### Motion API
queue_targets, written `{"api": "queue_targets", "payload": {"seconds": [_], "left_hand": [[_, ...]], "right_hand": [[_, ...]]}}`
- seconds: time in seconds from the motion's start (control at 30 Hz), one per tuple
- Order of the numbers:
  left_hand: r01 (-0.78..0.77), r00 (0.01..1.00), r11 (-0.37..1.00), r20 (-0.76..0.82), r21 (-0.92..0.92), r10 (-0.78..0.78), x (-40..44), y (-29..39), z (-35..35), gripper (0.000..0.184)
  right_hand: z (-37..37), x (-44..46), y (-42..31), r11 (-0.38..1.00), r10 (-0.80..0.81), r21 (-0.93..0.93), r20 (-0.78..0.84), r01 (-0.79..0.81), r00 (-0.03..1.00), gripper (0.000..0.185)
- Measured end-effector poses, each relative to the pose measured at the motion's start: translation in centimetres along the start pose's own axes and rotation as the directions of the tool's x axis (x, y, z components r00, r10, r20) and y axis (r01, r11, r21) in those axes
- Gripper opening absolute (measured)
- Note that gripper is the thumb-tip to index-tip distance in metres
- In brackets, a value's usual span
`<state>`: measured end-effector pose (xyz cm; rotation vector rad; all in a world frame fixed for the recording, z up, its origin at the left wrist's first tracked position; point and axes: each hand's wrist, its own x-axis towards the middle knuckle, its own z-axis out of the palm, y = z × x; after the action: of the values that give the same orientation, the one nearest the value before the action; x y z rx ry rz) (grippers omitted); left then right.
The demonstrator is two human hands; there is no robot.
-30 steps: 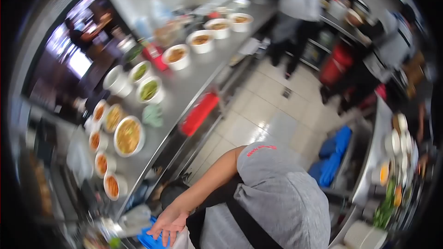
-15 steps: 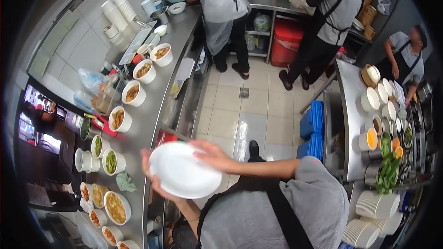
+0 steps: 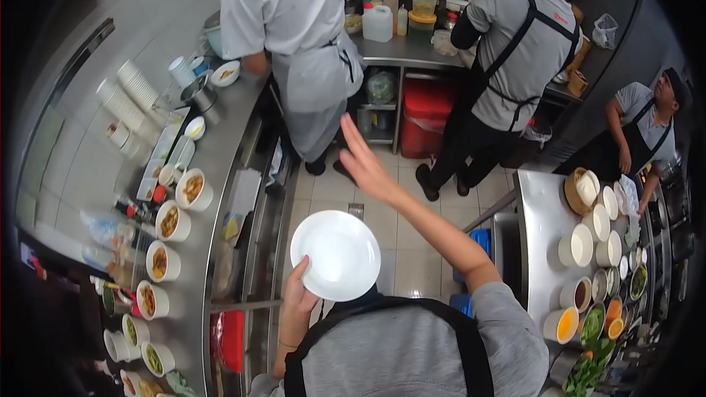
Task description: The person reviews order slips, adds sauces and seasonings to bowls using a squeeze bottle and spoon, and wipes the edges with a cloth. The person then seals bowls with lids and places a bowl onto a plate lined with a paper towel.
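Observation:
A white plate [image 3: 336, 256] is in front of my body, its bare upper face turned towards me. My left hand [image 3: 297, 292] grips its lower left rim, thumb on top and the other fingers mostly hidden underneath. Above and to the right of the plate, my right hand [image 3: 366, 165] is held up in the air with its fingers stretched out and nothing in it. It is apart from the plate and points towards the co-worker in the white shirt [image 3: 283, 7].
On the left steel counter [image 3: 213, 235] stands a row of white bowls with food [image 3: 194, 190]. The right counter [image 3: 540, 250] carries sauces, greens and more bowls. Another person in a black apron [image 3: 515, 66] works at the back, near a red bin [image 3: 426, 114]. A further person [image 3: 638, 125] stands at right.
My right hand has left the plate and risen forward, fingers extended. The plate, now in my left hand alone, has moved slightly right. The view has tilted up towards the co-workers.

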<state>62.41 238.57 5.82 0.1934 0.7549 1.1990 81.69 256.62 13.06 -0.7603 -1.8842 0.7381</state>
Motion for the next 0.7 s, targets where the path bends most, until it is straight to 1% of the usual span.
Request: {"api": "queue_targets", "payload": {"seconds": [0.03,0.07,0.1,0.17,0.23,0.27,0.3,0.33,0.37,0.4,0.47,0.53,0.57,0.6,0.67,0.7], "left_hand": [[0.008,1.0,1.0,-0.003,0.025,-0.008,2.0,0.2,0.1,0.05],[0.019,1.0,0.998,-0.007,0.052,-0.018,4.2,0.5,0.5,0.049],[0.017,1.0,0.992,-0.024,0.124,-0.014,6.2,1.1,1.6,0.048],[0.033,0.998,0.962,-0.059,0.271,-0.018,9.5,2.0,4.0,0.046],[0.011,0.997,0.937,-0.072,0.35,0.015,13.7,2.3,5.5,0.045],[-0.014,0.997,0.922,-0.059,0.387,0.04,16.1,2.7,7.0,0.045],[0.001,0.997,0.909,-0.072,0.417,0.032,18.2,3.0,8.5,0.045],[0.009,0.999,0.901,-0.048,0.434,0.012,20.5,3.2,9.3,0.043],[0.017,1.0,0.892,-0.027,0.451,-0.006,22.6,3.4,10.6,0.042],[0.016,1.0,0.881,-0.011,0.473,-0.012,24.7,3.6,12.1,0.041],[0.021,1.0,0.856,0.001,0.517,-0.025,27.9,3.7,15.1,0.039],[0.033,0.997,0.848,0.037,0.528,-0.062,31.3,3.8,17.0,0.038],[0.035,0.996,0.848,0.056,0.529,-0.076,33.0,3.7,18.0,0.037],[-0.002,0.995,0.839,0.082,0.544,-0.051,34.6,3.7,18.9,0.037],[-0.067,0.995,0.836,0.095,0.545,0.018,36.9,3.3,20.0,0.037],[-0.068,0.998,0.838,0.046,0.542,0.051,37.3,2.9,20.7,0.037]], "right_hand": [[-1.0,3.8,2.4,0.999,-0.023,0.043,-0.053,0.025,0.998,0.061],[-2.0,7.7,4.6,0.994,0.01,0.106,-0.094,0.0,0.996,0.061],[-3.1,11.5,6.8,0.985,0.049,0.17,-0.136,-0.025,0.989,0.061],[-5.3,18.8,10.9,0.984,0.054,0.179,-0.267,-0.005,0.962,0.062],[-6.7,25.1,15.4,0.976,0.043,0.21,-0.422,0.052,0.906,0.063],[-7.3,28.0,17.1,0.976,0.108,0.217,-0.488,0.001,0.866,0.063],[-7.6,30.5,18.9,0.976,0.134,0.214,-0.511,-0.025,0.849,0.062],[-7.1,33.2,22.0,0.992,0.022,0.116,-0.557,0.051,0.83,0.059],[-7.2,34.2,22.6,0.991,-0.103,0.027,-0.497,0.134,0.862,0.055],[-6.7,35.1,23.0,0.994,-0.097,0.0,-0.411,0.107,0.907,0.054],[-4.8,35.6,23.4,0.971,-0.23,-0.044,-0.435,0.235,0.87,0.057],[-4.6,34.0,21.4,0.987,-0.145,-0.006,-0.433,0.158,0.89,0.064],[-4.5,32.9,20.9,0.979,-0.17,0.033,-0.396,0.199,0.902,0.067],[-4.9,31.9,20.3,0.968,-0.198,0.076,-0.35,0.239,0.915,0.069],[-6.2,30.2,18.6,0.963,-0.206,0.136,-0.186,0.233,0.961,0.073],[-6.3,28.9,18.0,0.957,-0.204,0.191,-0.084,0.217,0.975,0.075]]}}
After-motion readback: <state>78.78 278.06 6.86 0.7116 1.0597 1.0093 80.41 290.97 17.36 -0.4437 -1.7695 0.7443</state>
